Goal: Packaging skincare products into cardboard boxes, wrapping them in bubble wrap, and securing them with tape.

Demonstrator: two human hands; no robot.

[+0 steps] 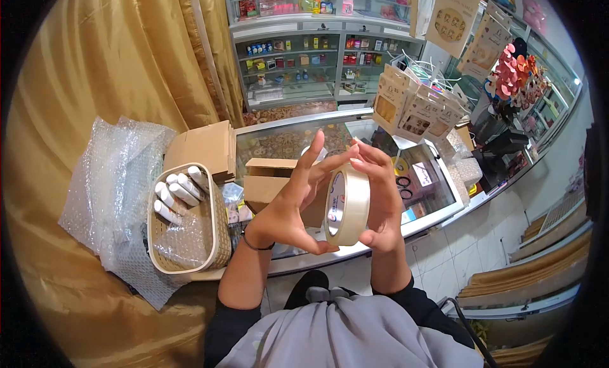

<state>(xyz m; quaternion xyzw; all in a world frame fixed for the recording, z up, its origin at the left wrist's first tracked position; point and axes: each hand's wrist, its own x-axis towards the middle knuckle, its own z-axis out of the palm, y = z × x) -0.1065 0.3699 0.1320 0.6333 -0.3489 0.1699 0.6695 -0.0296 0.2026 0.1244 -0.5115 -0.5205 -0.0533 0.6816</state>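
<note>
Held up over the counter is a roll of clear packing tape, its printed cardboard core facing left. My right hand grips it from the right, thumb at the lower rim and fingers over the top. On the other side, my left hand curves around the roll with its fingers spread. One left fingertip meets the right fingertips above the tape, and the left thumb tip comes close to the lower rim. Whether the left hand grips the roll is unclear. Behind my left hand stands an open cardboard box, partly hidden.
A woven plastic basket holds several white bottles and bubble wrap. Folded cardboard boxes lie behind it, with bubble wrap sheets at left. Scissors show at the glass counter's right. A rack of press-on nail packs rises behind.
</note>
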